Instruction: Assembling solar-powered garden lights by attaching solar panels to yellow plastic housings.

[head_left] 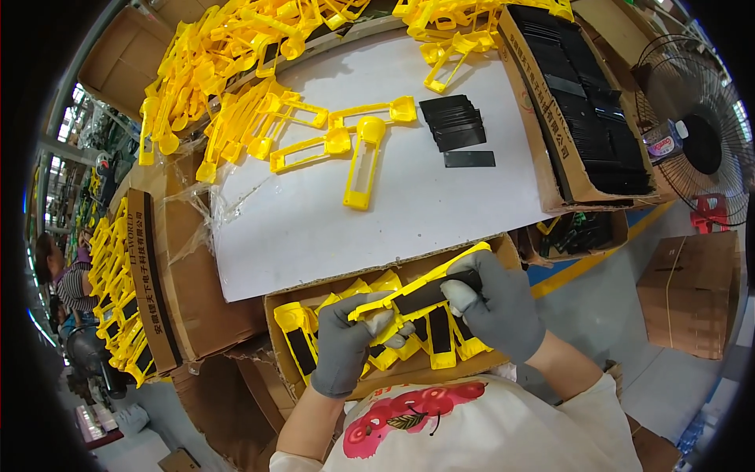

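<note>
In grey gloves, my left hand (344, 346) and my right hand (499, 307) grip a yellow plastic frame (456, 261) with a black plate (421, 296) in its opening. The left fingers wrap round the near-left end; the right thumb presses on the black plate near the other end. Right below sits an open cardboard box (275, 377) holding several yellow frames with black plates, such as the frame (297, 318) at its left. On the white tabletop (314, 228) ahead lie loose yellow frames (366, 161), a fanned stack of black plates (452, 122) and one separate black plate (469, 160).
Yellow frames (228, 47) heap up at the far left. A carton of black plates (523, 86) stands on the table's right, near a fan (700, 141). Another carton (149, 275) with yellow frames is at left; a closed carton (684, 295) rests on the right floor. A person (71, 279) is far left.
</note>
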`<act>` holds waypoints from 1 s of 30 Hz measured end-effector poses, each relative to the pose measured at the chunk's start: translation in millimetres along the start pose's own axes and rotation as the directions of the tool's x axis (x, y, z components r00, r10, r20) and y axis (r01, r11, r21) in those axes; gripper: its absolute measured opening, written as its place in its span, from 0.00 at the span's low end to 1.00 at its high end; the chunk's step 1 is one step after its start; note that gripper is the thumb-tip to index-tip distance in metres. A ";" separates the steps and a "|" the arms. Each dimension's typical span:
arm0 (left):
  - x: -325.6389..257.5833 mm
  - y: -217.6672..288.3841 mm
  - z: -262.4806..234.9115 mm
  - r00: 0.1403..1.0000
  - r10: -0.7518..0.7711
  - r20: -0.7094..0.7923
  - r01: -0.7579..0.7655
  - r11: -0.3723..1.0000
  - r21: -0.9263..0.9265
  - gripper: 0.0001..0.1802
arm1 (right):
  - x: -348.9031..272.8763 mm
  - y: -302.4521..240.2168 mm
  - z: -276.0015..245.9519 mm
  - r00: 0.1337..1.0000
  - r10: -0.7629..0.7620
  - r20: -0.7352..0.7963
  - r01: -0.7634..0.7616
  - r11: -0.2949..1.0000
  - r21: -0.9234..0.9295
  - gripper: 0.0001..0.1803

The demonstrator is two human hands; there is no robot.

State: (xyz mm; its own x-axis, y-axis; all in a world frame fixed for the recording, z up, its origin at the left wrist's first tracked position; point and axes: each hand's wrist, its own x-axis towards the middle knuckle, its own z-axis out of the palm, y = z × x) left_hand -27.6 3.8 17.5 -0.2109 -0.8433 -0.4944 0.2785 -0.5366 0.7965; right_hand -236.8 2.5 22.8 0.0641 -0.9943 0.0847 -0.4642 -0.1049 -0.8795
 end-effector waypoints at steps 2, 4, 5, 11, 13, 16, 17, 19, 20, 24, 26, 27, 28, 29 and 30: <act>1.8 -3.7 -1.4 1.000 -0.016 -0.006 0.016 0.999 -0.045 0.15 | -2.7 4.5 2.9 0.999 -0.023 -0.034 0.023 1.000 0.001 0.07; 2.7 -4.3 -1.6 0.999 -0.030 -0.018 0.029 0.996 -0.090 0.15 | -5.5 6.7 3.7 0.995 0.095 0.032 -0.098 0.992 0.081 0.10; 2.4 -3.4 -1.0 1.000 -0.021 -0.013 0.020 0.998 -0.058 0.15 | -5.6 6.0 1.8 0.995 0.096 0.032 -0.099 0.992 0.081 0.10; 2.7 1.9 1.8 0.999 -0.030 0.018 0.029 0.999 0.040 0.16 | -3.4 6.6 -0.8 0.995 0.096 0.009 -0.096 0.988 0.120 0.06; 2.4 2.0 4.3 0.997 -0.070 0.014 0.069 0.997 0.036 0.16 | 0.5 6.9 -3.2 0.997 0.065 0.044 -0.066 0.998 0.012 0.06; 4.4 -1.7 13.1 1.000 -0.026 -0.007 0.027 0.991 0.128 0.16 | 8.8 15.0 -4.7 0.998 0.001 0.062 0.006 0.995 -0.099 0.09; 6.7 -2.1 18.7 0.998 -0.031 -0.053 0.038 0.990 0.139 0.15 | 8.9 16.8 0.8 0.999 -0.053 0.008 0.054 0.977 -0.206 0.15; 11.1 -4.5 22.2 0.996 -0.015 -0.093 0.034 0.979 0.199 0.15 | 4.9 11.2 -10.8 1.000 -0.003 -0.009 0.000 0.951 -0.308 0.19; 9.5 -1.0 18.8 0.999 0.025 -0.040 -0.015 0.972 0.234 0.15 | 5.1 8.0 -15.0 0.999 0.034 -0.019 -0.039 0.919 -0.393 0.23; 7.6 4.7 -0.4 0.982 0.000 0.187 -0.071 0.925 0.373 0.13 | 1.7 28.0 -24.7 0.949 -0.281 -0.144 0.191 0.875 -0.445 0.25; 10.9 -0.3 0.0 0.967 -0.060 0.246 -0.043 0.919 0.392 0.13 | -28.0 46.9 -26.7 0.975 0.038 0.217 -0.003 0.987 -0.160 0.19; 13.7 -3.7 1.5 0.962 -0.083 0.262 -0.036 0.907 0.420 0.13 | -37.4 43.3 -27.6 0.975 0.085 0.205 -0.031 0.967 -0.254 0.14; 13.9 -3.1 10.0 0.959 -0.165 0.229 0.057 0.909 0.413 0.11 | -46.8 43.5 -28.5 0.976 0.089 0.200 -0.035 0.965 -0.258 0.14; 14.7 -5.7 14.6 0.959 -0.167 0.230 0.059 0.908 0.415 0.11 | -58.2 45.3 -27.8 0.987 0.106 0.121 -0.073 0.965 -0.250 0.14; 16.3 -8.6 18.9 0.952 -0.184 0.243 0.055 0.887 0.458 0.10 | -69.1 47.0 -26.7 0.991 0.123 0.042 -0.110 0.965 -0.240 0.14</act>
State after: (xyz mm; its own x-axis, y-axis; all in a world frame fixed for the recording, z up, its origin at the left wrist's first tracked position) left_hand -51.1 -4.7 9.2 -0.4794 -0.6970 -0.5332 -0.1932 -0.5089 0.8389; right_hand -286.6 65.8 -11.8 0.0434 -0.9981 -0.0441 -0.6667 0.0040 -0.7453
